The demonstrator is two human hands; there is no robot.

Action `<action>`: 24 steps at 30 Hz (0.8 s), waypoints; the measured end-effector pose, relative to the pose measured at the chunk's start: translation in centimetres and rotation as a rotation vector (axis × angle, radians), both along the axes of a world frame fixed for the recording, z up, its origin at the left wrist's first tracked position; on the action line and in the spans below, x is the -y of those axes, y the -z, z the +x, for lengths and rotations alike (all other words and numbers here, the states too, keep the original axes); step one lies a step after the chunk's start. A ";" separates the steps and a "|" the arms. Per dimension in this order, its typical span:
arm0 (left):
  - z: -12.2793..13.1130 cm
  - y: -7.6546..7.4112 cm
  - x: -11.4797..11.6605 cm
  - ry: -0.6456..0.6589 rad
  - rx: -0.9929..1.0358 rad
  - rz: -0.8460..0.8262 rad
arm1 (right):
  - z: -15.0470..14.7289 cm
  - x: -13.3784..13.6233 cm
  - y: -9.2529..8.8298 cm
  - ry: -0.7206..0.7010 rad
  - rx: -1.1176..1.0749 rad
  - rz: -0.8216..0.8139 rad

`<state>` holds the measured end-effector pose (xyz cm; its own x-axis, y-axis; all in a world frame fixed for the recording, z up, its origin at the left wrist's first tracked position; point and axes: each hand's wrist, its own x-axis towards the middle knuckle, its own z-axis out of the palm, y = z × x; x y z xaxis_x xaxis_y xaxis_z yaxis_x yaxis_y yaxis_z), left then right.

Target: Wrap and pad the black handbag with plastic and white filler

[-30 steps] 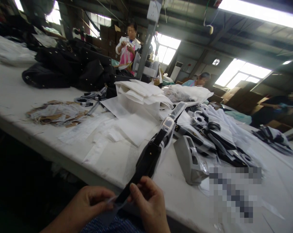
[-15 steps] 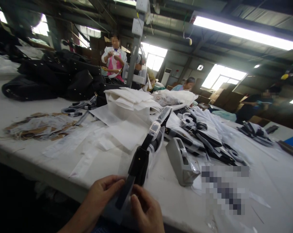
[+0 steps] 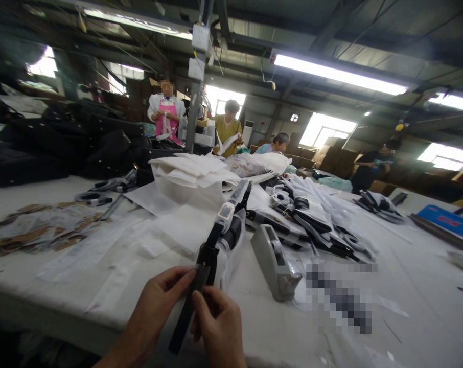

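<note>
A long black strap point(image 3: 182, 321) runs from the table's near edge away from me, with its flat free end toward me. Its far part has a buckle point(image 3: 226, 210) covered in clear film, and a dark rolled piece lies beside it in clear plastic. My left hand point(image 3: 160, 296) pinches the strap's left edge between thumb and fingers. On the other side my right hand point(image 3: 219, 319) is closed at the strap, thumb on top and fingers curled partly out of sight. Right of the strap stands a grey tape dispenser point(image 3: 273, 263).
White sheets point(image 3: 193, 174) are stacked beyond the strap. Bundled black straps point(image 3: 304, 230) lie behind the dispenser. Black bags point(image 3: 70, 143) are heaped at the left, near brown and white scraps point(image 3: 43, 225). A blue box point(image 3: 446, 222) is far right. Several people stand beyond the table.
My right hand has gone from loosely beside the strap to gripping it, thumb on top. My left hand has slid a little farther up it. The view has turned right.
</note>
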<state>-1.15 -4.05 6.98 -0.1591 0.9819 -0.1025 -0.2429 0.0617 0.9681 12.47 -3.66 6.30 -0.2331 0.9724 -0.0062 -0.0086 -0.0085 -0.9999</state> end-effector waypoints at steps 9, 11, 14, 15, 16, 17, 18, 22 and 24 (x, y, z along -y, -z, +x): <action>-1.3 0.6 1.0 0.000 -0.092 -0.001 | -0.4 -0.2 -1.2 0.053 0.078 -0.019; -1.6 1.2 1.5 0.053 -0.116 -0.009 | -0.3 -0.3 -1.5 0.054 0.099 0.000; -1.7 1.9 1.9 0.072 -0.135 -0.008 | -0.3 -0.5 -2.0 0.065 0.141 0.045; -1.7 1.9 2.0 0.072 -0.138 0.003 | -0.3 -0.5 -2.1 0.065 0.151 0.059; -1.6 1.9 2.0 0.069 -0.132 0.015 | -0.3 -0.5 -2.2 0.063 0.160 0.069; -1.5 1.7 2.0 0.058 -0.115 0.022 | -0.3 -0.5 -2.3 0.061 0.166 0.075; -1.3 1.6 1.9 0.040 -0.092 0.019 | -0.3 -0.5 -2.4 0.060 0.169 0.079; -0.8 0.9 1.6 -0.006 -0.011 -0.009 | -0.1 -0.5 -2.5 0.065 0.163 0.088; -0.6 0.9 1.5 0.004 -0.006 0.010 | 0.0 -0.6 -2.4 0.074 0.146 0.081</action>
<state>-1.73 -5.59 6.13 -0.1559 0.9835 -0.0917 -0.2364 0.0530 0.9702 12.49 -3.08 8.68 -0.1627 0.9857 0.0438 0.1394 0.0669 -0.9880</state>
